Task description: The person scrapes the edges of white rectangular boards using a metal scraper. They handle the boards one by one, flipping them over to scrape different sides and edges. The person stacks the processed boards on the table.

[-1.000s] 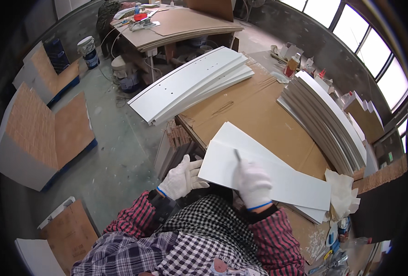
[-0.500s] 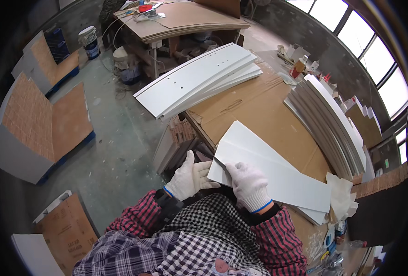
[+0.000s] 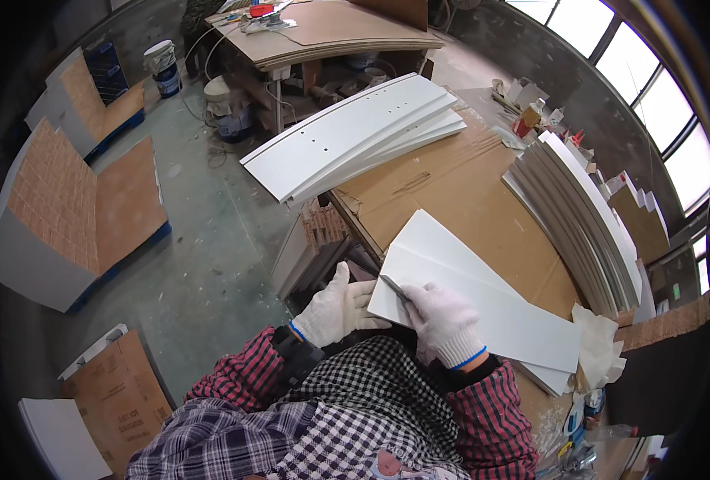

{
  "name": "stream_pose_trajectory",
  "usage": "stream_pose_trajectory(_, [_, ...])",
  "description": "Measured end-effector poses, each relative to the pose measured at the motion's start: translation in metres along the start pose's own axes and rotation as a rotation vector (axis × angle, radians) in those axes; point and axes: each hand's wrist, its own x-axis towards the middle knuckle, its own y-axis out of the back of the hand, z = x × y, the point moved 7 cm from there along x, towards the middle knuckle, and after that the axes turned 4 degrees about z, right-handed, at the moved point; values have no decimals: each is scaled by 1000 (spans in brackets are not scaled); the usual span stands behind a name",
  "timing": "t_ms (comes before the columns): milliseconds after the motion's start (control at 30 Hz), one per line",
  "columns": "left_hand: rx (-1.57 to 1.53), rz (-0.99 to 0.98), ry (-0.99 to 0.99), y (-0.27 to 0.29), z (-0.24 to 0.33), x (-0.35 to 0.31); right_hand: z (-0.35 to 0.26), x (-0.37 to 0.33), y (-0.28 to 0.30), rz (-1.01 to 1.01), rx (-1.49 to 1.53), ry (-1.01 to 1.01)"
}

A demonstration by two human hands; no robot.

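White panels (image 3: 483, 300) lie fanned over one another on the cardboard-covered table in front of me. My right hand (image 3: 447, 324), in a white knit glove, is closed on a thin dark grey strip (image 3: 393, 286) at the near left end of the top panel. The strip's exact kind is unclear, as the fingers cover part of it. Beside that same end, my left hand (image 3: 332, 308), also gloved, is open with its thumb raised. Its fingertips reach the panel's edge; whether they touch it, I cannot tell.
White panels with small holes (image 3: 347, 132) lie at the table's far left corner. A stack of curved panels (image 3: 571, 224) stands along the right side. Crumpled paper (image 3: 599, 344) and tools sit at the near right. Cardboard-faced panels (image 3: 127, 208) and buckets (image 3: 163, 68) stand on the floor.
My right hand has shifted slightly on the panel end, and the dark strip now lies at a different angle. My left hand stays open beside the panel. The view has moved slightly.
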Motion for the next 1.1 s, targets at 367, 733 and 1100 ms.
stream_pose_trajectory(367, [-24, -15, 3, -2, 0, 2, -3, -11, -1, -110, 139, 59])
stream_pose_trajectory(733, [210, 12, 20, 0, 1, 3, -16, -60, 6, -180, 225, 60])
stream_pose_trajectory(1100, [357, -79, 48, -4, 10, 8, 105, -206, 45, 117, 285, -559])
